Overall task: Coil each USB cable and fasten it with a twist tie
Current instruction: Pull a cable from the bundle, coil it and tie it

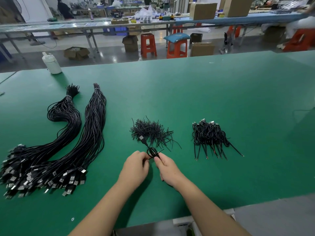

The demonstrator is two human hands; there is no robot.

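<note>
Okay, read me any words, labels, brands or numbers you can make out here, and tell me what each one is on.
No text is readable.
Brown cardboard boxes on the far benches: no legible print.
White plastic bottle on the green table mat: no visible label.
Silver USB plugs on the black cable bundles: too small to tell.

Your fingers hide the lower part of the coiled cable (152, 153), so you cannot tell whether a tie is on it. The left cable bundle (34, 167) runs off the frame's edge.
</note>
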